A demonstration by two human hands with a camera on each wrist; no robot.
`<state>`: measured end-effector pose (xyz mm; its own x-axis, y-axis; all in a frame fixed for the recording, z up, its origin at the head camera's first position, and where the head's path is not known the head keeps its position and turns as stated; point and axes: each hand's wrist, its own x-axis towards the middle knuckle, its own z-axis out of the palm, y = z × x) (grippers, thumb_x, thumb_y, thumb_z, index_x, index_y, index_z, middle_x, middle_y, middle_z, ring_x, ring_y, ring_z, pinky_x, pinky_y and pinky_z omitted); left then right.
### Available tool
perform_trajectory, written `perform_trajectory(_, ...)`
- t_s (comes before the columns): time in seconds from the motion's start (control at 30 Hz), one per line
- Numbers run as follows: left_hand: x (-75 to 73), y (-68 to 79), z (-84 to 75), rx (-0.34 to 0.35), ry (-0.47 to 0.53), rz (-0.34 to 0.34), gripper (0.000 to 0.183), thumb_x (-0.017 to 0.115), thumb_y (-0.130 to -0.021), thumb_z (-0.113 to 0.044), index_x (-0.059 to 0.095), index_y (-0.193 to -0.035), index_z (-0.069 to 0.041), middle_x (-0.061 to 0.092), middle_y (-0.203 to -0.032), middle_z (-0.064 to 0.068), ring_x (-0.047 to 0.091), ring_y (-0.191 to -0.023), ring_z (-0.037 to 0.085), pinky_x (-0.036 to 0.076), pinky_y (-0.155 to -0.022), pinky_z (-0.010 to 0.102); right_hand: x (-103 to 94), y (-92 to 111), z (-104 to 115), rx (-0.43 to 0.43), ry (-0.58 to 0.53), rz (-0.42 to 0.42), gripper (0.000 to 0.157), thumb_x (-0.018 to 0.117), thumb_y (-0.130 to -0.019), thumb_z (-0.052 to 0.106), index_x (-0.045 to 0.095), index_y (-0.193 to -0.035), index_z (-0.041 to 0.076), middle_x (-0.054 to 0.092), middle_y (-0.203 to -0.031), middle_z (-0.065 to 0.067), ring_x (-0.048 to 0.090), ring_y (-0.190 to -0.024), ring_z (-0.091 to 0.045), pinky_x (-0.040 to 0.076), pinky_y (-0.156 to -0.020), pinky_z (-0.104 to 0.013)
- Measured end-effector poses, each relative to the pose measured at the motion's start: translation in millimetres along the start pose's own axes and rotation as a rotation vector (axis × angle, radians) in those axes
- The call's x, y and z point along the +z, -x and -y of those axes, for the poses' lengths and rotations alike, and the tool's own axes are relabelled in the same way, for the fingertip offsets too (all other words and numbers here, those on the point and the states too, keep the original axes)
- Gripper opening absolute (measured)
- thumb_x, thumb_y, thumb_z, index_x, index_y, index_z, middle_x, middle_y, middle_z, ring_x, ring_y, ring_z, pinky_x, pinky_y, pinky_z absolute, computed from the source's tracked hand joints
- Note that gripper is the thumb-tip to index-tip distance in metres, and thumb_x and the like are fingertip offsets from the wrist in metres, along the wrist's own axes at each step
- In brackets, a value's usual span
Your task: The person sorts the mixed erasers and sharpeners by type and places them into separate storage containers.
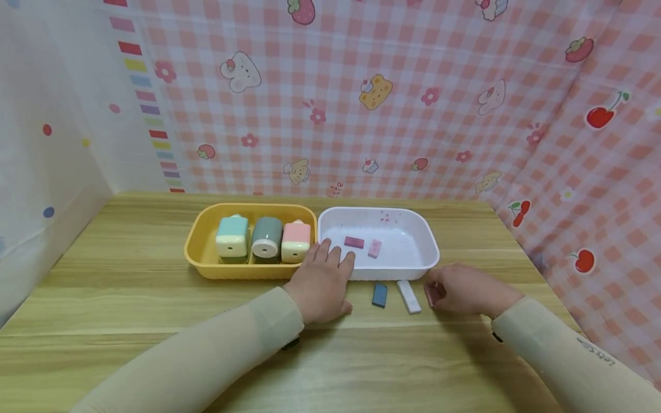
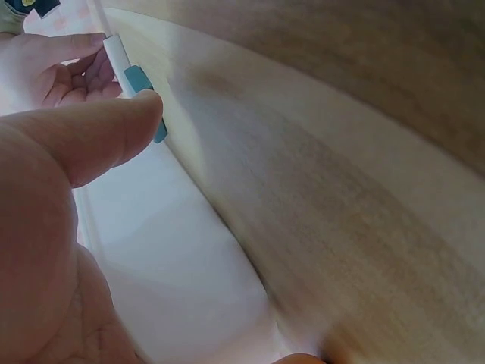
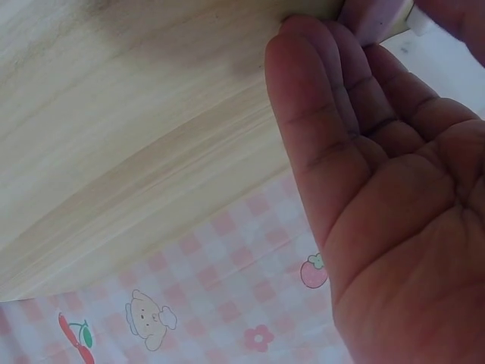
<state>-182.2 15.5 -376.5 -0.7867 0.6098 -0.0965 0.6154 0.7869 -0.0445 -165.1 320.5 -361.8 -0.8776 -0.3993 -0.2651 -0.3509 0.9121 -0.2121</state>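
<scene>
My left hand [image 1: 321, 287] lies palm down with its fingers spread over the near left corner of the white tray [image 1: 379, 274], where it meets the yellow tray. To the right, my right hand [image 1: 465, 289] is on the table with curled fingers. Its thumb and fingertips pinch a small pinkish block-shaped eraser [image 3: 371, 19], mostly hidden by the hand in the head view. Between the hands lie a blue eraser [image 1: 379, 295] and a long white eraser [image 1: 409, 297]. Inside the white tray are a dark pink eraser [image 1: 354, 242] and a light pink eraser [image 1: 374, 248].
The yellow tray [image 1: 206, 269] holds a mint pencil sharpener [image 1: 232, 235], a grey-green pencil sharpener [image 1: 267, 235] and a pink pencil sharpener [image 1: 296, 241]. Both trays stand side by side on the wooden table [image 1: 129, 298]. A checked cloth [image 1: 335, 103] hangs behind and at the right.
</scene>
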Motion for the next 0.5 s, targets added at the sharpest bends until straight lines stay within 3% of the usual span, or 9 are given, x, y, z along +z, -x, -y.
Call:
perform_trajectory(0.23,0.0,0.1,0.0,0.000,0.002,-0.005,0.097,0.069,-0.092,-0.064,0.033,-0.165,-0.010,0.039,-0.167,0.019,0.028,-0.158,0.044,0.021,-0.131,0.057,0.8,-0.6,0.1,0.032,-0.008,0.020,0.023,0.087,-0.086,0.026,0.065,-0.086,0.024,0.058,-0.076,0.010,0.052,-0.073,-0.009,0.044,-0.067,-0.026)
perform_trajectory(0.5,-0.1,-0.2,-0.1,0.000,0.003,-0.002,0.097,0.068,-0.093,-0.064,0.033,-0.165,-0.010,0.039,-0.167,0.018,0.027,-0.159,0.044,0.021,-0.132,0.057,1.1,-1.0,1.0,0.040,-0.005,0.031,0.021,0.086,-0.087,0.022,0.065,-0.087,0.023,0.059,-0.076,0.009,0.053,-0.073,-0.009,0.045,-0.067,-0.026)
